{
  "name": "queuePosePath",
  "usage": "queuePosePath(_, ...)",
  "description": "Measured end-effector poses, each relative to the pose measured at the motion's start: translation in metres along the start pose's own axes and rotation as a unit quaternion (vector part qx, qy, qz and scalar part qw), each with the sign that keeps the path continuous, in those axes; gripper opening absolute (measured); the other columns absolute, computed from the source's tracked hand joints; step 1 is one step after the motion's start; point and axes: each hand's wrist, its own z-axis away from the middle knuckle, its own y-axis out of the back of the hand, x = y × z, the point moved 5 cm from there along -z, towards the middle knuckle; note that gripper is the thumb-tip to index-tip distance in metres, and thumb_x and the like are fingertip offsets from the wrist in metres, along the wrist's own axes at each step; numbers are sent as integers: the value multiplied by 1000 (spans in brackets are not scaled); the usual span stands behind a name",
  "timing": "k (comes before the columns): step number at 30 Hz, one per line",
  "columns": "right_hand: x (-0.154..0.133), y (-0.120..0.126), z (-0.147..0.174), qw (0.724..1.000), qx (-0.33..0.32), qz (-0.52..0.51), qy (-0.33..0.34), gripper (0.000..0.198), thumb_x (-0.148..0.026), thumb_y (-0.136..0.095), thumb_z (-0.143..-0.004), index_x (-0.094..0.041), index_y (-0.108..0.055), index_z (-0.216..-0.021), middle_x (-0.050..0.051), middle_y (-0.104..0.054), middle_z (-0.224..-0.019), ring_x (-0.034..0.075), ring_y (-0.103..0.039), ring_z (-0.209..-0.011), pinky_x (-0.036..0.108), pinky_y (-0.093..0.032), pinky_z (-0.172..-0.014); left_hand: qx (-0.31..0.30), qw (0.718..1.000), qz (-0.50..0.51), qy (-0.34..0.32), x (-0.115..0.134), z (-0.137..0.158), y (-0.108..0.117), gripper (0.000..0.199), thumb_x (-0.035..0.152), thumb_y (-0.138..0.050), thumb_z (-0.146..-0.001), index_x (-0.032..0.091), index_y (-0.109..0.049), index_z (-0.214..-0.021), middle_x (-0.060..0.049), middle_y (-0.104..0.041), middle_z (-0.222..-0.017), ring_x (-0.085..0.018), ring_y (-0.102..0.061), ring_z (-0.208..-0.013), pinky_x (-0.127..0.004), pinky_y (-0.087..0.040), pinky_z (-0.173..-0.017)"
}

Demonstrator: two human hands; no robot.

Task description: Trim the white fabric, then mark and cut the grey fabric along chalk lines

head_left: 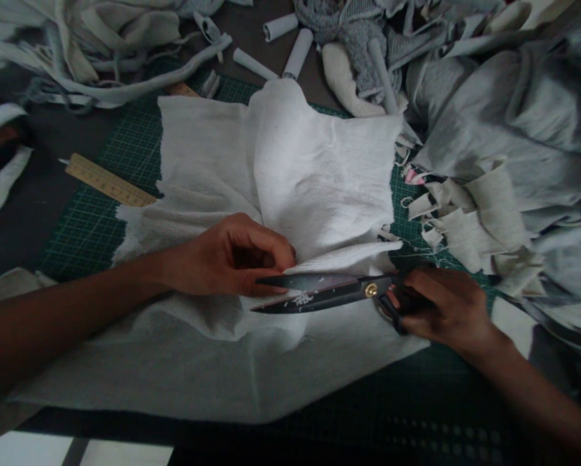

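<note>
A large piece of white fabric (319,175) with frayed edges lies bunched across the middle. My left hand (236,255) pinches a fold of it near the centre, thumb and fingers closed together. My right hand (440,307) is wrapped round the handles of black fabric scissors (329,294) with a brass-coloured pivot. Their blades point left, slightly apart, and the tips are close by my left thumb. Small white lint clings to the lower blade. Part of the handles is hidden by my right fingers.
Beneath the fabric is a green cutting mat (91,220), with a wooden ruler (110,181) at the left. Small fabric scraps (469,226) and grey cloth (513,123) pile up at right. Rolled strips (297,55) and fabric lengths (125,39) lie at the back.
</note>
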Motion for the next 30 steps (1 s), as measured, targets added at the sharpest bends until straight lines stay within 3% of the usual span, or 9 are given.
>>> queuePosePath(19, 3, 0, 7, 999, -21, -10, -29, 14, -13, -61, -91, -25, -56, -88, -3, -62, -64, 16, -59, -52, 31, -34, -52, 22, 997, 29, 62, -2, -3, 0, 48, 55, -71, -97, 14, -67, -73, 3, -59, -60, -7, -52, -53, -16, -45, -51)
queuePosePath(25, 3, 0, 9, 1000, -22, 8, -15, 15, -16, -59, -99, -24, -56, -86, -4, -61, -63, 15, -60, -53, 30, -38, -52, 18, 999, -4, 45, -3, 0, 2, 47, 54, -69, -99, 14, -69, -74, 1, -61, -61, -7, -55, -54, -16, -45, -50)
queuePosePath(30, 0, -1, 6, 1000, 1, 22, -2, 15, -15, -60, -96, -24, -55, -85, -4, -61, -62, 13, -58, -51, 29, -38, -51, 15, 999, -3, 42, -3, -1, 1, 44, 50, -69, -100, 15, -67, -74, 3, -60, -61, -7, -54, -54, -15, -46, -51)
